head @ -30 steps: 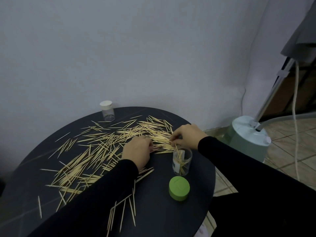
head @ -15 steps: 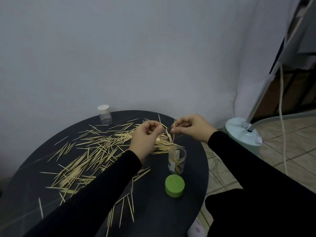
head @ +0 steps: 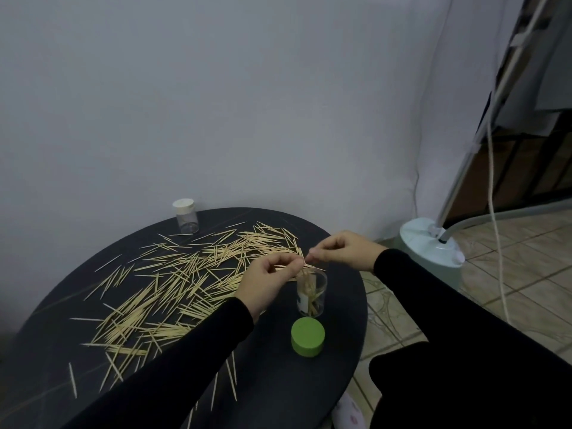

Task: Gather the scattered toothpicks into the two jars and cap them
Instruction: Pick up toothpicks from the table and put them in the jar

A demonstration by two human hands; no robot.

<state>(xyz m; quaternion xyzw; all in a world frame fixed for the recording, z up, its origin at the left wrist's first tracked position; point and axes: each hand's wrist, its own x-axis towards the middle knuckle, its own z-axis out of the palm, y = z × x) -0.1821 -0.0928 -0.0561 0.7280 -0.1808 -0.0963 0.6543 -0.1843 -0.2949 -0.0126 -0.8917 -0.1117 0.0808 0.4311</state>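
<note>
Both hands are hovering just above the open jar (head: 311,294), which is standing upright on the black table (head: 337,360) with a few toothpicks inside: the left hand (head: 268,283) is pinching toothpicks with curled fingers right over its mouth, and the right hand (head: 342,250) is curling its fingertips together, though whether it is gripping anything I cannot tell. The loose toothpicks (head: 173,283) are lying scattered left of the jar, the green lid (head: 308,335) is sitting just in front of it, and the capped jar (head: 185,215) is standing well behind it to the left.
</note>
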